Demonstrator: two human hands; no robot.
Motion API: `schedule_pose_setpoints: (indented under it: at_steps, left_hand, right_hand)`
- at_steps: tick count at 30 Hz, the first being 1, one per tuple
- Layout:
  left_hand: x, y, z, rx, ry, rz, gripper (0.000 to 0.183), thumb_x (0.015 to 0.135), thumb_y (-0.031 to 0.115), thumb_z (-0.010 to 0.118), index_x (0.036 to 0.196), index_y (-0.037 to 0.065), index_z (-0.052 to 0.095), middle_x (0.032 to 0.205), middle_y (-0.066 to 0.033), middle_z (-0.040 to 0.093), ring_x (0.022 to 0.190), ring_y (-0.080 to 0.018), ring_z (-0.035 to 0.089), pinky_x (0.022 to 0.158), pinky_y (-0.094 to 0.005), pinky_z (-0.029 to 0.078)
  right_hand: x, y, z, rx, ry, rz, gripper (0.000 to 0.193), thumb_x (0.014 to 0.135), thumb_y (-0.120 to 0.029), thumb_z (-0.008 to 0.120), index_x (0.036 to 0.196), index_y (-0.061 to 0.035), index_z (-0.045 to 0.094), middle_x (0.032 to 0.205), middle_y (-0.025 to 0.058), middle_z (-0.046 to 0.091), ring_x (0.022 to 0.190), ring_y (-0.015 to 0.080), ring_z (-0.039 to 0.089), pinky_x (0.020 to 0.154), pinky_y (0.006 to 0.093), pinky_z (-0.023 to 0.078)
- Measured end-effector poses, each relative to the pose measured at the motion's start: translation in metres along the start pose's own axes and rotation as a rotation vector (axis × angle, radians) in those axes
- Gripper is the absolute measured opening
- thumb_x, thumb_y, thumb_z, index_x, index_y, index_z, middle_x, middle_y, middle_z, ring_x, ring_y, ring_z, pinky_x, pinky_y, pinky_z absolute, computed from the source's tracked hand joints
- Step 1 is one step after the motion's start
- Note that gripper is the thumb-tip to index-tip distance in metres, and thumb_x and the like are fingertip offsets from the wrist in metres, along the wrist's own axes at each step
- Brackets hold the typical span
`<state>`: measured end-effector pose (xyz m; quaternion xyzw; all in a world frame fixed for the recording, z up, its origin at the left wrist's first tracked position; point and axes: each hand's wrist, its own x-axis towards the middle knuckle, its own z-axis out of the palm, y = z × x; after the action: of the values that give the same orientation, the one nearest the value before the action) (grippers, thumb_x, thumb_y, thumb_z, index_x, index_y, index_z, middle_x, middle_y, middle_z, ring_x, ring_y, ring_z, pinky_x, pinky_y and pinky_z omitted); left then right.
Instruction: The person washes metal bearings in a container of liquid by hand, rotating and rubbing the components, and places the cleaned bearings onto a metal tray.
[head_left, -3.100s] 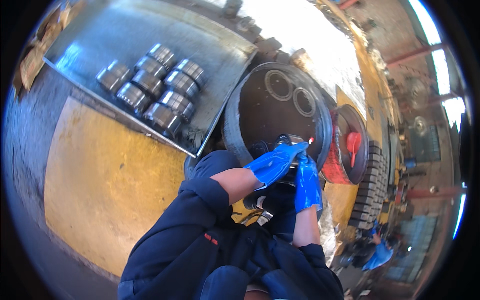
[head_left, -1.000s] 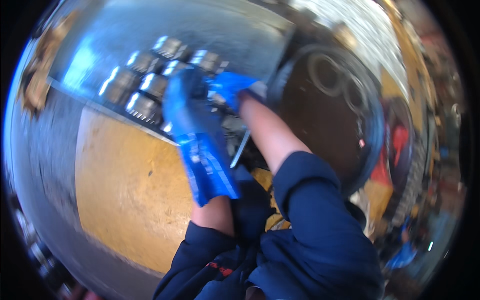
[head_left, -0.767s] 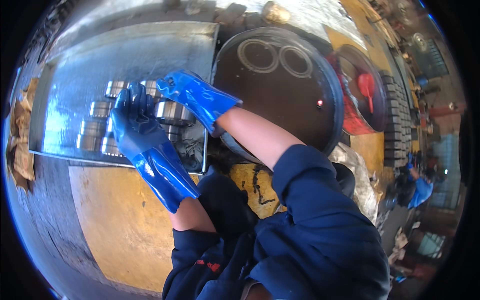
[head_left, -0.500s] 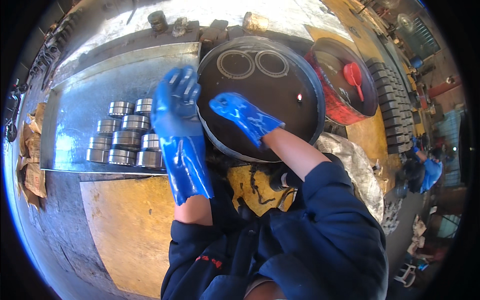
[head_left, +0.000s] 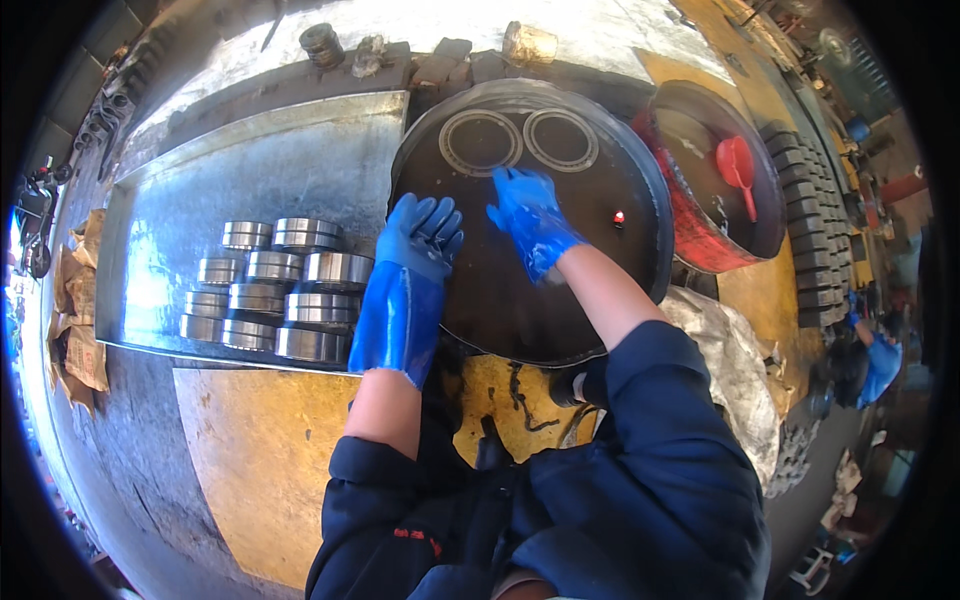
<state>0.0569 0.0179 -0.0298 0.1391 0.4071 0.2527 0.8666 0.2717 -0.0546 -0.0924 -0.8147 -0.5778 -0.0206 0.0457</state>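
My left hand (head_left: 420,238), in a blue rubber glove, is over the left rim of a large round tub (head_left: 662,215) of dark liquid. Its fingers are stretched out and nothing shows in them. Farther right, my gloved right hand (head_left: 527,212) hangs over the liquid, thumb apart from the fingers, with no visible object in it. Just beyond its fingertips are two flat rings, a left ring (head_left: 446,158) and a right ring (head_left: 590,160), side by side near the tub's far edge. A small red-lit object (head_left: 619,219) shows at the tub's right side.
Left of the tub, a metal tray (head_left: 160,240) carries several stacked steel bearing rings (head_left: 272,266). On the right stands a red tub (head_left: 690,225) holding a red dipper (head_left: 736,165). Dark blocks (head_left: 808,215) line up beyond it; a person in blue (head_left: 880,370) is farther right.
My left hand has moved right, from beside the stacked rings to the tub's rim. The right hand has shifted right and farther out toward the two flat rings. The view has also shifted slightly.
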Motion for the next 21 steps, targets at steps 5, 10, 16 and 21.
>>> schedule_pose_setpoints:
  at_steps: [5, 10, 16, 21]
  left_hand:
    - [0.011, 0.018, -0.009, -0.148, -0.010, -0.009, 0.057, 0.101, 0.049, 0.063, 0.139, 0.008, 0.059, 0.145, -0.0151, 0.063, 0.133, -0.0362, 0.059, 0.109, -0.0516, 0.046]
    - [0.013, 0.037, -0.018, -0.204, 0.025, 0.055, 0.058, 0.101, 0.051, 0.063, 0.139, 0.007, 0.060, 0.144, -0.0158, 0.064, 0.131, -0.0369, 0.060, 0.107, -0.0527, 0.048]
    - [0.014, 0.040, -0.018, -0.210, -0.005, 0.063, 0.059, 0.102, 0.051, 0.061, 0.140, 0.006, 0.059, 0.144, -0.0164, 0.064, 0.130, -0.0372, 0.061, 0.106, -0.0535, 0.050]
    - [0.013, 0.041, -0.013, -0.223, 0.013, 0.085, 0.060, 0.104, 0.051, 0.056, 0.142, 0.005, 0.056, 0.143, -0.0187, 0.063, 0.129, -0.0377, 0.062, 0.104, -0.0534, 0.051]
  right_hand:
    - [0.071, 0.002, 0.038, -0.019, 0.011, -0.037, 0.045, 0.082, -0.029, 0.078, 0.121, -0.0066, 0.069, 0.113, 0.0184, 0.075, 0.110, 0.0353, 0.072, 0.098, 0.0515, 0.052]
    - [0.113, -0.015, 0.054, -0.085, -0.303, 0.024, 0.037, 0.082, -0.017, 0.078, 0.119, -0.0117, 0.078, 0.119, 0.0132, 0.078, 0.114, 0.0335, 0.074, 0.096, 0.0481, 0.057]
    - [0.118, -0.019, 0.063, -0.069, -0.337, 0.130, 0.028, 0.087, -0.012, 0.074, 0.114, -0.0165, 0.082, 0.117, 0.0110, 0.079, 0.110, 0.0327, 0.076, 0.090, 0.0467, 0.060]
    - [0.100, -0.012, 0.066, -0.076, -0.332, 0.010, 0.025, 0.084, -0.014, 0.076, 0.108, -0.0141, 0.083, 0.110, 0.0135, 0.079, 0.103, 0.0321, 0.077, 0.083, 0.0457, 0.062]
